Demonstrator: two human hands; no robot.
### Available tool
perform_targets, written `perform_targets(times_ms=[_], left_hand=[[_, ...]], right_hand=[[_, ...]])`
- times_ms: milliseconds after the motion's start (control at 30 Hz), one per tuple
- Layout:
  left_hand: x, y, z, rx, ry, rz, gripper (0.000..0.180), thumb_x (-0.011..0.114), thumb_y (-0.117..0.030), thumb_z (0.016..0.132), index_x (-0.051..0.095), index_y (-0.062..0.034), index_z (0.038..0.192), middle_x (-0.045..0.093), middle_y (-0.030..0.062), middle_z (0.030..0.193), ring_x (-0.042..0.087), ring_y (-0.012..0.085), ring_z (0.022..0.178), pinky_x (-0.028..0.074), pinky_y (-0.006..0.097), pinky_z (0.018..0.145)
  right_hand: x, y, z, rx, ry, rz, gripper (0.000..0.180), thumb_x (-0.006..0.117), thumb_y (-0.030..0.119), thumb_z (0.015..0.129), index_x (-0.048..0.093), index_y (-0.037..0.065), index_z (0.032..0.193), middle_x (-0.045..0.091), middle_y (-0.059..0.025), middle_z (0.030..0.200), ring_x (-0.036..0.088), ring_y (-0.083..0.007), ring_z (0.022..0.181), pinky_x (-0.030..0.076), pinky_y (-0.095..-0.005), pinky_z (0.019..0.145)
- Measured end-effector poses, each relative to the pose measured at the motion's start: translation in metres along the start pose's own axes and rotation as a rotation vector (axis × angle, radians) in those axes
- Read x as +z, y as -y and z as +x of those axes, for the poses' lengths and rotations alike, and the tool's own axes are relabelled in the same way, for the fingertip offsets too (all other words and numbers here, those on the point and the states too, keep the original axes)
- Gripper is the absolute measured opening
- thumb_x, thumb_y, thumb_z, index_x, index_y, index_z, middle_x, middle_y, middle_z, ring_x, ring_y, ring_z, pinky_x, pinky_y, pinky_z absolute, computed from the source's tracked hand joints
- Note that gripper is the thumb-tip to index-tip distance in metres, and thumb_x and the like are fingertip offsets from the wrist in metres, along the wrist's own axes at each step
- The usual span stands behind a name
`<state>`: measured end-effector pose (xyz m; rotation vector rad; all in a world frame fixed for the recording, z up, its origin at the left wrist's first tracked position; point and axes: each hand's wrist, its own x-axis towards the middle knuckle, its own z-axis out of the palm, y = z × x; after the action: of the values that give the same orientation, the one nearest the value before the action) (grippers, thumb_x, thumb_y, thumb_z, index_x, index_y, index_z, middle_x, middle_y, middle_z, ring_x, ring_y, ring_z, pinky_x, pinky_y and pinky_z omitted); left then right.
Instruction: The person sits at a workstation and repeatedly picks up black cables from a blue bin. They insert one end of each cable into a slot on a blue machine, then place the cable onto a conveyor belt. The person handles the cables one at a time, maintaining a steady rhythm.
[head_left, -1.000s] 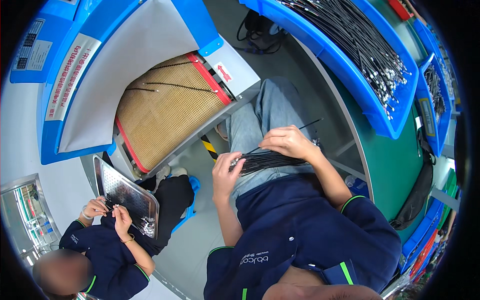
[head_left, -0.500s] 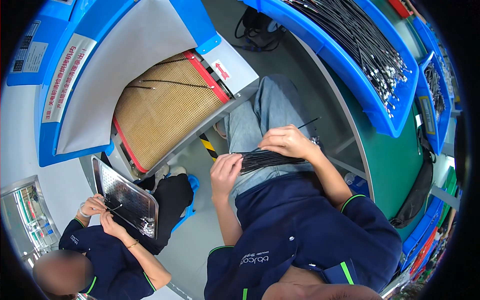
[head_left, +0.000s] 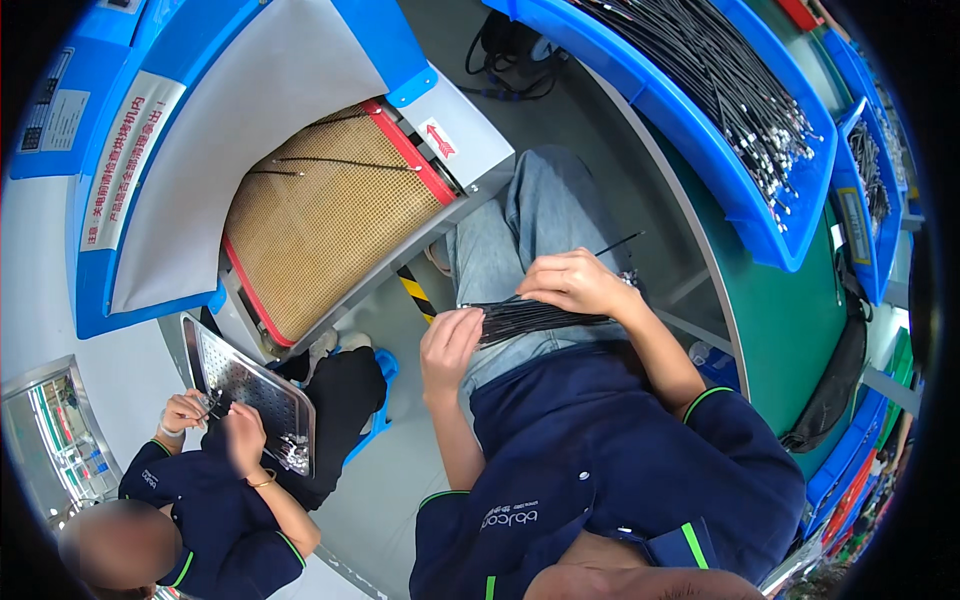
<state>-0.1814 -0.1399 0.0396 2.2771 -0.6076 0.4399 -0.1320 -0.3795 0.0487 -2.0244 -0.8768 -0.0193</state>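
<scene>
The bundle of thin black cables under your right hand looks like matt rubbery plastic, and your left hand rests on its end. Your faded blue jeans are soft, rough-woven denim — the dark navy work shirt is smoother cloth. The tan woven mesh conveyor belt looks coarse and dull. The big blue bin is glossy moulded plastic — the co-worker's perforated metal tray shines.
</scene>
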Motion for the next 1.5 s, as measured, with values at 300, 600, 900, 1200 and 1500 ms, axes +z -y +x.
perform_targets(times_ms=[300, 600, 900, 1200, 1500], left_hand=[[0.015, -0.005, 0.001, -0.071, -0.09, -0.111, 0.022, 0.073, 0.005, 0.067, 0.066, -0.0028, 0.086, 0.065, 0.0073, 0.082, 0.063, 0.0246, 0.074, 0.052, 0.033, 0.064], [0.006, 0.001, 0.004, -0.032, 0.008, -0.057, 0.018, 0.073, 0.001, 0.068, 0.065, -0.0024, 0.084, 0.065, 0.0072, 0.082, 0.063, 0.0245, 0.074, 0.051, 0.034, 0.064], [-0.028, 0.03, -0.02, -0.202, -0.066, 0.058, 0.017, 0.071, 0.004, 0.07, 0.064, -0.0016, 0.084, 0.065, 0.0104, 0.082, 0.062, 0.027, 0.075, 0.05, 0.035, 0.068], [-0.046, 0.045, -0.038, -0.378, -0.09, 0.091, 0.017, 0.069, 0.006, 0.071, 0.063, -0.0012, 0.085, 0.064, 0.0109, 0.082, 0.061, 0.0256, 0.075, 0.049, 0.033, 0.069], [-0.053, 0.044, -0.037, -0.345, -0.115, 0.1, 0.011, 0.066, 0.005, 0.077, 0.062, 0.0007, 0.085, 0.063, 0.0097, 0.081, 0.06, 0.0191, 0.071, 0.048, 0.027, 0.063]], right_hand=[[0.001, 0.0, -0.003, 0.036, -0.023, 0.038, 0.006, 0.068, 0.011, 0.08, 0.068, 0.006, 0.084, 0.064, -0.0019, 0.082, 0.064, -0.0177, 0.069, 0.049, -0.0297, 0.055], [0.0, -0.001, -0.004, 0.089, 0.043, 0.109, 0.01, 0.067, 0.009, 0.08, 0.069, 0.004, 0.09, 0.064, -0.0041, 0.087, 0.064, -0.0205, 0.075, 0.051, -0.0312, 0.064], [-0.037, -0.024, -0.014, 0.255, 0.016, 0.005, 0.012, 0.068, 0.012, 0.078, 0.069, 0.007, 0.089, 0.066, -0.0063, 0.081, 0.061, -0.0232, 0.08, 0.05, -0.035, 0.073], [-0.048, -0.033, -0.03, 0.412, -0.089, 0.043, 0.012, 0.069, 0.013, 0.08, 0.067, 0.005, 0.089, 0.065, -0.0081, 0.081, 0.062, -0.0245, 0.077, 0.049, -0.0348, 0.07], [-0.05, -0.019, -0.024, 0.474, -0.144, 0.207, 0.01, 0.07, 0.01, 0.08, 0.068, 0.003, 0.086, 0.063, -0.0064, 0.077, 0.059, -0.0164, 0.07, 0.045, -0.0288, 0.062]])
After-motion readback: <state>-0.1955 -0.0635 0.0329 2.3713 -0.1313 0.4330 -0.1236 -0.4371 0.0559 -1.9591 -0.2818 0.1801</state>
